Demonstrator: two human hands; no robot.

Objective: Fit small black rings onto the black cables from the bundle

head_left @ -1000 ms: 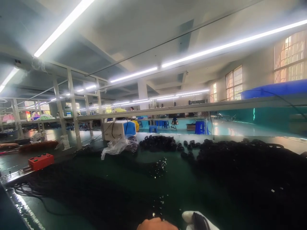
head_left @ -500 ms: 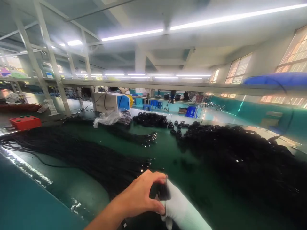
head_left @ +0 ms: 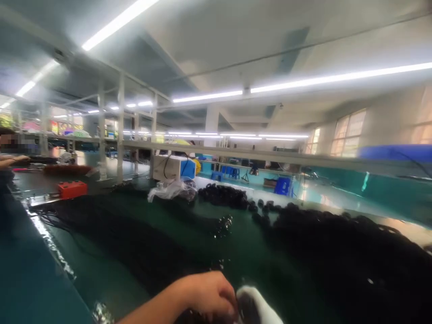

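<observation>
My left hand (head_left: 209,293), bare, is at the bottom centre with its fingers curled down; what they hold is hidden. Close against it on the right is my right hand (head_left: 265,307) in a white glove, closed around a dark, blurred thing that looks like a coiled black cable (head_left: 248,308). Both hands are partly cut off by the lower edge. Left of them, a long bundle of black cables (head_left: 111,238) lies along the green table, with small shiny ends near my left hand. A big heap of coiled black cables (head_left: 337,252) lies to the right.
A red control box (head_left: 72,189) stands on the left of the table (head_left: 236,245). Farther back are a clear plastic bag (head_left: 172,190), a white and blue machine (head_left: 173,167) and more black coils (head_left: 222,195). A shelf rail (head_left: 256,153) crosses above. Another person's arm (head_left: 11,160) shows far left.
The view has tilted up and turned left, so my hands appear lower. My left hand's fingers have gone from a wide C-shaped grip on the black thing to a downward curl.
</observation>
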